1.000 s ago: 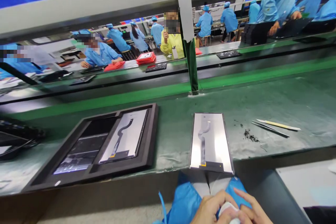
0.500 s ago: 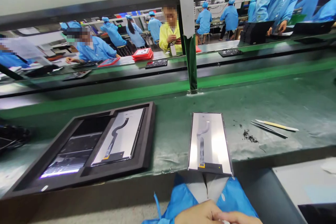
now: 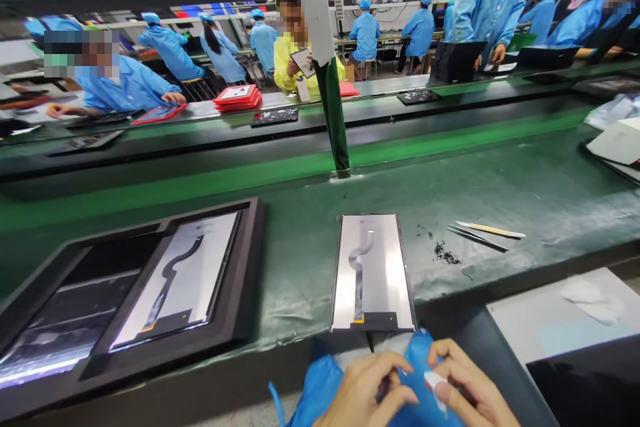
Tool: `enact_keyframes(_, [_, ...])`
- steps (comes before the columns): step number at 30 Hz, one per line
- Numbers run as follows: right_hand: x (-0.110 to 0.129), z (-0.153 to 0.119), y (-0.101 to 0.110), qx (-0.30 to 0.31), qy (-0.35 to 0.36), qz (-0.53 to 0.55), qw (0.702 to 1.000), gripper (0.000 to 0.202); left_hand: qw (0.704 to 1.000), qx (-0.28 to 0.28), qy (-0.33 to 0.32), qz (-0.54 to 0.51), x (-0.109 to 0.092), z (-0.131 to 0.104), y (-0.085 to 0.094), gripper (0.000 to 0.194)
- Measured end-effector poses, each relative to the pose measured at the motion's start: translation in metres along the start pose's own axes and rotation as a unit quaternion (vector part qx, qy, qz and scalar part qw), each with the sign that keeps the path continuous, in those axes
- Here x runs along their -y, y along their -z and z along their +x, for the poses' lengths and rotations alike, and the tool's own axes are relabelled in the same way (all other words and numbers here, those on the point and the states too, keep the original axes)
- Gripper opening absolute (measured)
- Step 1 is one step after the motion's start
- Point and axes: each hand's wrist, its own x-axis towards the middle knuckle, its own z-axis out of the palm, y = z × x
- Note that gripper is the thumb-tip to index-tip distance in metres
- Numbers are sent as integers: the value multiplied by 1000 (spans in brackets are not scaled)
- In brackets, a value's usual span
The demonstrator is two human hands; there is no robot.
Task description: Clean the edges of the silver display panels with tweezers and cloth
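My left hand (image 3: 373,387) is over my lap, just below the bench edge, its fingers curved and apart with nothing visible between them. Beside it, my right hand (image 3: 467,387) has its fingers bent around a small white piece (image 3: 437,390), whose kind I cannot make out. In front of both hands, a display panel (image 3: 383,280) lies back side up at the bench edge, with a curved flex cable (image 3: 359,273) on it. To the right are tweezers (image 3: 477,238), a yellow-handled pointed tool (image 3: 493,230) and some black scraps (image 3: 445,253).
A dark foam tray (image 3: 245,273) at left holds another display panel (image 3: 187,273) and a glossy black one (image 3: 65,307). A post (image 3: 335,120) rises from the green bench. Lower right, a white board (image 3: 530,320) carries a crumpled white wipe (image 3: 590,297). Co-workers sit beyond the line.
My hands were together at the bottom edge; they have risen and parted, and the white piece shows more in my right hand. The view has turned rightward.
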Motion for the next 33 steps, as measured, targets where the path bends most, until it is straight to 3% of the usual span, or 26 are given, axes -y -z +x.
enact_keyframes(2, [-3,1,9,-47,1,-66,997,31,975,-95,-155,127,-2,7,9,13])
enact_keyframes(3, [-6,3,11,-67,11,-101,993,27,954,-123,-203,184,-2,12,13,13])
enact_keyframes(6, [-11,9,14,-138,68,-210,965,17,903,-133,-252,321,2,27,18,22])
enact_keyframes(9, [-11,19,12,-202,107,-275,934,19,882,-132,-268,366,10,37,15,26])
enact_keyframes(12, [-4,26,13,-216,135,-292,922,25,882,-131,-273,361,17,40,9,27])
enact_keyframes(20, [10,31,18,-134,150,-299,933,31,894,-124,-267,338,22,38,6,31])
enact_keyframes(33, [15,37,23,-120,184,-384,897,32,892,-133,-271,336,20,40,6,27])
